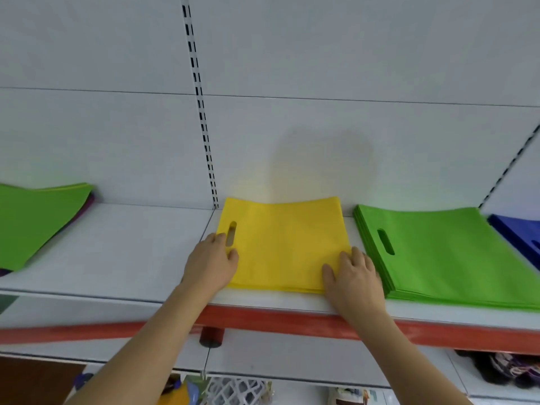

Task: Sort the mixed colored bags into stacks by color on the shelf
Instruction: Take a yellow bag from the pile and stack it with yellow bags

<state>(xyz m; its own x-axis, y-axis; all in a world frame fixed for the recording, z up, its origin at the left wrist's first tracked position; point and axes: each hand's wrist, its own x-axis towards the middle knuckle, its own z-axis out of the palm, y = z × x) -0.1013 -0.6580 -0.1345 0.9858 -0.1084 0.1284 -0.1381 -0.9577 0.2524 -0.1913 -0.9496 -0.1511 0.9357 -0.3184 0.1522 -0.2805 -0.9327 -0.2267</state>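
Shelf (117, 258): both hands on yellow bag stack (283, 244).

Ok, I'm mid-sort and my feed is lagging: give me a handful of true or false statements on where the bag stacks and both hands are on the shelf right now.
1. Both hands rest on the yellow stack. True: the left hand lies at its handle end and the right hand at its near right corner.
2. The sorted green stack lies left of the yellow one. False: it lies to its right.
3. A blue stack shows at the far right. True.
4. The mixed pile at the far left has a yellow bag on top. False: green is on top, with purple edges underneath.
5. The right hand holds a bag in the air. False: it lies on the yellow stack on the shelf.
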